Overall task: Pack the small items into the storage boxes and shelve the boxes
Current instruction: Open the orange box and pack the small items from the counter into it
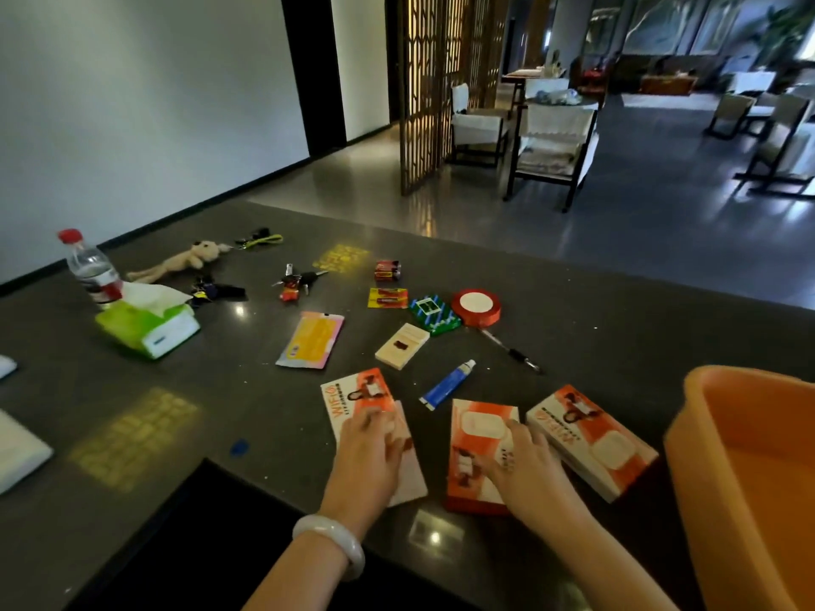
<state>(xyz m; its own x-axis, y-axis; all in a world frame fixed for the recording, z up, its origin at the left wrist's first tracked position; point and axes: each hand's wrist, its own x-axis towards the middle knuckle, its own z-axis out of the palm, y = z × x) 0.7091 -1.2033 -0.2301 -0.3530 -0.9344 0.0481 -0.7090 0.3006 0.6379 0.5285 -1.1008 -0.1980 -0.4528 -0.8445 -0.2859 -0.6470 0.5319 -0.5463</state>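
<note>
Both forearms reach in over the near edge of the dark tabletop point(264, 434), the left wrist wearing a pale bangle point(330, 544). Left grip point(370, 456) lies with relaxed fingers pressed flat on an orange-and-white WiFi box point(353, 399), grasping nothing. Right grip point(525, 465) likewise rests released on a second orange box point(476, 434). Just right of that grip lies a third orange box point(591, 438), and beyond it, at the right edge, an orange storage bin point(749, 478) stands apart from the boxes. Ahead of both grips lie a blue tube point(447, 385), a pen point(511, 350), a cream card box point(402, 346), a red tape roll point(476, 306) and a pink-yellow packet point(311, 341). Far left of the left grip sit a green tissue pack point(150, 324) and a water bottle point(90, 266).
</note>
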